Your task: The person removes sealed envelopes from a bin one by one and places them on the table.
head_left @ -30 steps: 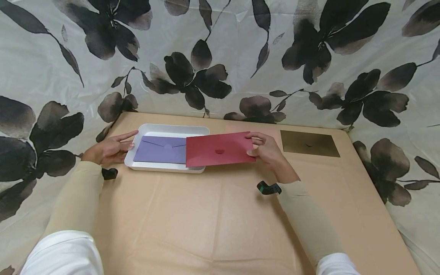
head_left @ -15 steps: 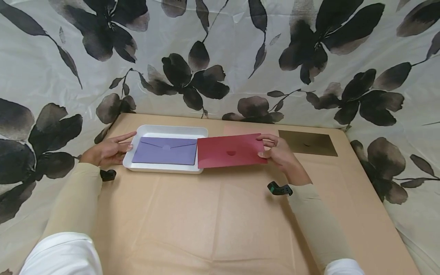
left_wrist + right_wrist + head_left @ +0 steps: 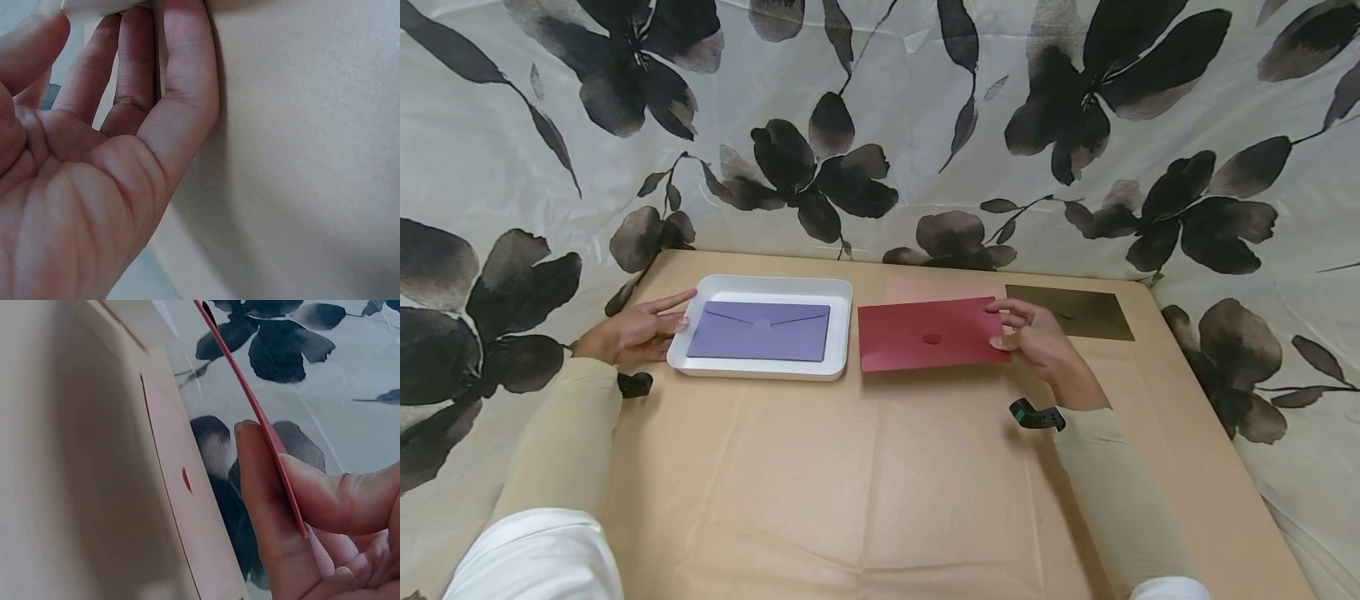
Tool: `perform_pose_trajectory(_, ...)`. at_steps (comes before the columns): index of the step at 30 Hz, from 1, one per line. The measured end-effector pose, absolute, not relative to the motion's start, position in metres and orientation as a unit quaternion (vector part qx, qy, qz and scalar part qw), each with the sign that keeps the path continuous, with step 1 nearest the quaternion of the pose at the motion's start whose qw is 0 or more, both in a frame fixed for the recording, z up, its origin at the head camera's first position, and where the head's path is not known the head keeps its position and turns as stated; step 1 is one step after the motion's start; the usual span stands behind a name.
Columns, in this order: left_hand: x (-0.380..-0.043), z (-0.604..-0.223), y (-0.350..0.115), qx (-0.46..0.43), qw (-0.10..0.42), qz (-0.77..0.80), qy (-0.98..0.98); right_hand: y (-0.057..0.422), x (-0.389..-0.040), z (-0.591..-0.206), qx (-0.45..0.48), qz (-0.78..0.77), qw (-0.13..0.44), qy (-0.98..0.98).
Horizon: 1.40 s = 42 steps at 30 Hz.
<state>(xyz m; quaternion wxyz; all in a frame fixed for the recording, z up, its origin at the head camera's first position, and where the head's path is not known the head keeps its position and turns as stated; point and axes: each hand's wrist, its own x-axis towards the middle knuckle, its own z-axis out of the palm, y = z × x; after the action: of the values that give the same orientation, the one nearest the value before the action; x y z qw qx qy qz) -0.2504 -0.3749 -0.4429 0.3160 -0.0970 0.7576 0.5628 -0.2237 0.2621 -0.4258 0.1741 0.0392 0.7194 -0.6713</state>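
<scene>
In the head view my right hand pinches the right end of a red envelope. The envelope is over the table between the white tray and a brown-gold envelope. Edge-on in the right wrist view, the red envelope passes between thumb and fingers. My left hand is at the left end of the white tray, where a purple envelope lies flat. In the left wrist view the thumb of my left hand touches the tray's rim, with the other fingers bent against its side or underside.
A pale pink envelope lies at the table's back edge, partly hidden behind the red one. To its right lies the brown-gold envelope. The tan-covered table meets a floral cloth at the back and sides.
My right hand has moved right with the red envelope, from over the tray's right end to clear of it, uncovering the whole purple envelope. The left hand stays at the tray.
</scene>
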Motion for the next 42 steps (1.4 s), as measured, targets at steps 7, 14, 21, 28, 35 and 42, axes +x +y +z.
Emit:
perform_pose_trajectory(7, -0.249, -0.443, -0.374, -0.097, 0.317, 0.562, 0.758, 0.28, -0.219, -0.426, 0.039, -0.678, 0.168, 0.715)
perform_pose_trajectory(14, -0.246, -0.441, -0.374, -0.102, 0.318, 0.554, 0.763, 0.293, -0.217, -0.428, 0.043, -0.691, 0.166, 0.702)
perform_pose_trajectory(21, -0.244, -0.441, -0.374, -0.095, 0.32, 0.559, 0.759, 0.306, -0.214, -0.429, 0.046, -0.699, 0.164, 0.695)
perform_pose_trajectory(28, -0.246, -0.443, -0.376, -0.097, 0.319, 0.562, 0.757, 0.319, -0.215, -0.431, 0.051, -0.692, 0.163, 0.701)
perform_pose_trajectory(35, -0.247, -0.442, -0.374, -0.103, 0.322, 0.573, 0.747, 0.333, -0.216, -0.434, 0.044, -0.698, 0.163, 0.696)
perform_pose_trajectory(42, -0.249, -0.443, -0.374, -0.104, 0.324, 0.591, 0.731, 0.351, -0.213, -0.435, 0.02, -0.702, 0.166, 0.692)
